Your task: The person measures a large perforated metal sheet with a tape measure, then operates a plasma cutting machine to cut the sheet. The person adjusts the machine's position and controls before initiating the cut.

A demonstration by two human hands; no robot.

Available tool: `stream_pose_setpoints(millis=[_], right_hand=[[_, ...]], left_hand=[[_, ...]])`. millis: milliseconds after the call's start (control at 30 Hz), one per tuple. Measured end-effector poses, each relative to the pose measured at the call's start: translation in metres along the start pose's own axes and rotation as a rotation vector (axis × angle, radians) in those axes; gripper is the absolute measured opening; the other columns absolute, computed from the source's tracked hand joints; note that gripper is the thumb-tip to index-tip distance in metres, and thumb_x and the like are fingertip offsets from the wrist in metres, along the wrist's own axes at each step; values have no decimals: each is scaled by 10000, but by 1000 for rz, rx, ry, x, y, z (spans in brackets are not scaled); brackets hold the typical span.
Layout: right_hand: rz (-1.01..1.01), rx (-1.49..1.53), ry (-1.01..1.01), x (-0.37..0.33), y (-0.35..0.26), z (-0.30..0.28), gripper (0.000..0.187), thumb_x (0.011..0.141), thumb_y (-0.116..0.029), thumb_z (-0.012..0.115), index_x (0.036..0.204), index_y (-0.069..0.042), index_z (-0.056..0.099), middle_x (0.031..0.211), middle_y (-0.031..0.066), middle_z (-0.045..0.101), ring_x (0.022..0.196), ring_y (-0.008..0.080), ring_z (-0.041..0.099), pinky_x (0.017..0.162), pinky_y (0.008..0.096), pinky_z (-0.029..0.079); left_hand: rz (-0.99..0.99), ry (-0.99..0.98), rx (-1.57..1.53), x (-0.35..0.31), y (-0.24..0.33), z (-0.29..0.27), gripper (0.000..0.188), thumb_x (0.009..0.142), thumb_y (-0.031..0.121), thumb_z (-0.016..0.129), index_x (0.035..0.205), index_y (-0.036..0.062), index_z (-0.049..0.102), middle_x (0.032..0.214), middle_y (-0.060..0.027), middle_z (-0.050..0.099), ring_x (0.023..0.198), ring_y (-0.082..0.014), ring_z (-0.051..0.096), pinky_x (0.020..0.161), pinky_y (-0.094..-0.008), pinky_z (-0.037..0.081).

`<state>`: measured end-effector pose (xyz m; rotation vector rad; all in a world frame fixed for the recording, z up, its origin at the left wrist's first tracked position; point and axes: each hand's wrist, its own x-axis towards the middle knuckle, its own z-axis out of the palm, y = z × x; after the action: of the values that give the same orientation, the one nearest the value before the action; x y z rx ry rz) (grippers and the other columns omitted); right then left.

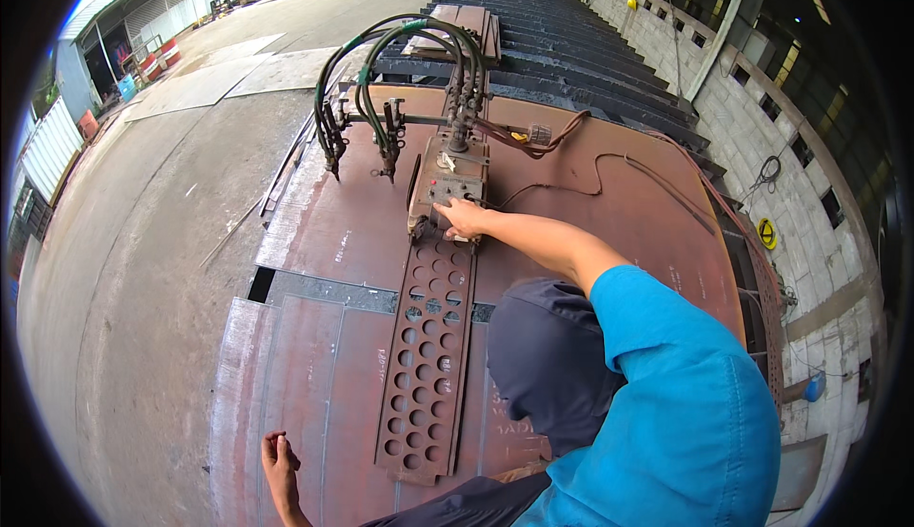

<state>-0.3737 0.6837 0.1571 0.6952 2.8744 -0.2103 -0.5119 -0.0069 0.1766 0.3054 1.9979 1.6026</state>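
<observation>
My right hand (465, 218) reaches to the control panel of a worn, grey motorised cutting carriage (447, 179). The index finger is stretched out onto the panel near its small switches and a red light, and the other fingers are loosely bent. It holds nothing that I can see. Low on the left, my left hand (280, 465) hovers over the plates, apart from everything, fingers loosely curled and slightly apart. The carriage sits on a perforated track (388, 422). Two torches (390, 141) hang from its side arm, nozzles pointing down at a rusty steel plate (571, 175).
Dark looped hoses (381, 37) arch over the torches. A reddish cable bundle (562, 141) runs off to the right. Slatted dark supports (590, 75) stretch away behind the plates. A block wall (762, 156) stands on the right; concrete ground (143, 241) lies on the left.
</observation>
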Motion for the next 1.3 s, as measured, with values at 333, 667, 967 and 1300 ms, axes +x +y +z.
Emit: stream_pose_setpoints(millis=[333,667,967,1300], right_hand=[[147,-179,211,-26,-25,31,1140,732,-441,891,1621,-121,255,1547,282,383,1430,450,382,1155,594,310],[178,-187,382,-1,-33,28,966,671,-275,903,1514,-156,447,1423,184,514,1282,353,491,1105,539,374],[192,-191,375,-5,-26,32,923,679,-311,922,1463,-143,464,1361,161,539,1220,330,531,1055,521,416],[172,-122,381,-9,-45,18,902,656,-246,927,1421,-133,462,1358,155,533,1236,361,534,1032,498,437]], left_hand=[[-539,413,-590,-154,-143,57,398,1009,334,675,1340,169,530,948,-6,591,844,-157,545,736,-374,490],[-628,-261,-638,-220,-143,110,487,962,325,718,1346,141,482,1050,-43,533,892,-145,484,726,-363,446],[-690,-17,-242,-218,73,95,165,1036,212,620,1086,55,608,848,8,563,741,-88,485,679,-260,383],[-660,-304,104,-101,146,96,178,1019,231,664,1070,67,619,902,47,554,832,-46,491,736,-218,377]])
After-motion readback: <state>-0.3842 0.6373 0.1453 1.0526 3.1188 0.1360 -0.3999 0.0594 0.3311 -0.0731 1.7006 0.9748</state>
